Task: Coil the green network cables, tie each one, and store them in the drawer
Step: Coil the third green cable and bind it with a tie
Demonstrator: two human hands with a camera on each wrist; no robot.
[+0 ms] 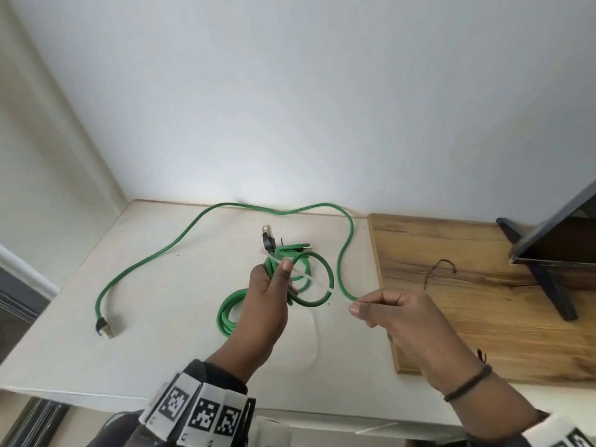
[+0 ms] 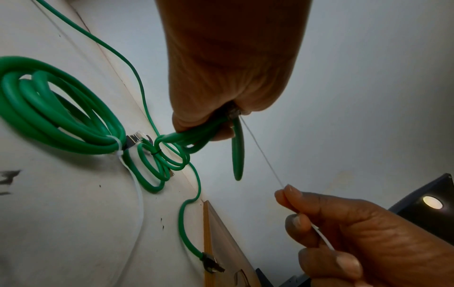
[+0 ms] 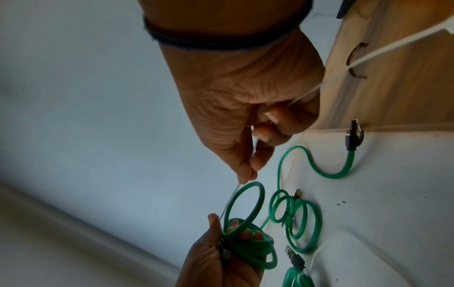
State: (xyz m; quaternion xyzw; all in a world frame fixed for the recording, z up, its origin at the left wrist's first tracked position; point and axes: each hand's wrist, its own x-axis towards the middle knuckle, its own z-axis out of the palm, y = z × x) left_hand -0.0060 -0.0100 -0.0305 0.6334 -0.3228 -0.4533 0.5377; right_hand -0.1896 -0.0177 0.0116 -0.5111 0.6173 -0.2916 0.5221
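Gripping coiled cable (image 1: pixel 311 285), left hand (image 1: pixel 269 295); right hand (image 1: pixel 387 312) pinches tie (image 1: pixel 314 280).

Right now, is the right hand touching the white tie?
Touching. The left wrist view shows the right hand pinching the tie between thumb and fingertip.

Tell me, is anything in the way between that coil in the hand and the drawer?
Cannot say: no drawer shows in any view. The left hand grips the coil above the table while the right hand pulls the tie.
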